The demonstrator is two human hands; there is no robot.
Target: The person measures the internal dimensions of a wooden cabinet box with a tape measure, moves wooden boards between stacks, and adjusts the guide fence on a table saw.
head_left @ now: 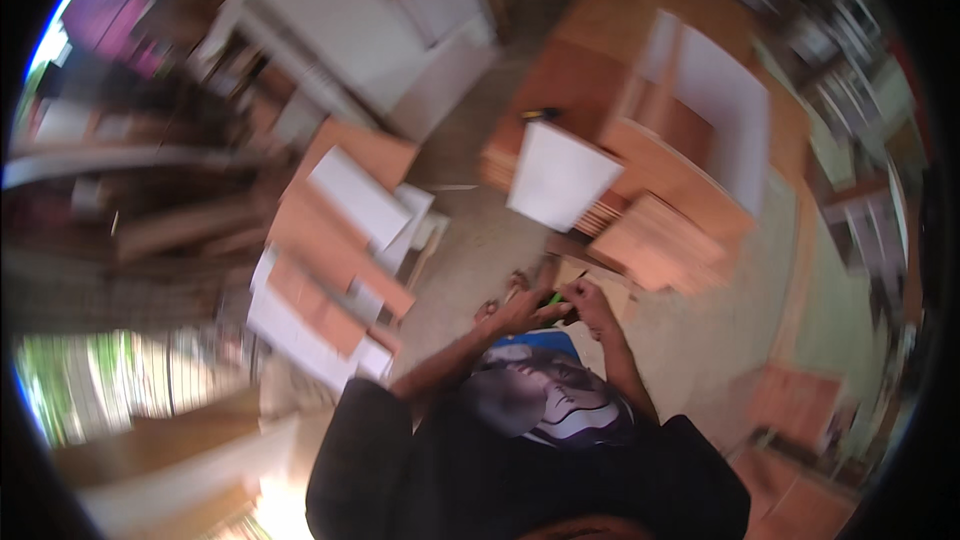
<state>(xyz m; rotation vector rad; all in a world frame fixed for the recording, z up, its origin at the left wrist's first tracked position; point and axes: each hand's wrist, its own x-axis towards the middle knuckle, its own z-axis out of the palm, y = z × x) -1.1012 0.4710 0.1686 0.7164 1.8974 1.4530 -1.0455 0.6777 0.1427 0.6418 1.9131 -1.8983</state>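
Note:
My left hand (524,312) and my right hand (590,306) meet in front of my body. Between them shows a small bright green object (557,298), too blurred to name. The left fingers are closed on it. My right hand is closed in a pinch beside the green object, and a thin dark tip (582,275) sticks out above it. What the right fingers hold is mostly hidden. Just ahead of the hands, a white square panel (563,176) leans against a stack of brown boards (602,215).
An open box-like frame (690,165) of brown and white panels stands on the large brown board surface at the right. To the left lie brown and white panels (330,250). A small black-and-yellow item (539,115) rests behind the white panel. Reddish boards (795,405) lie lower right.

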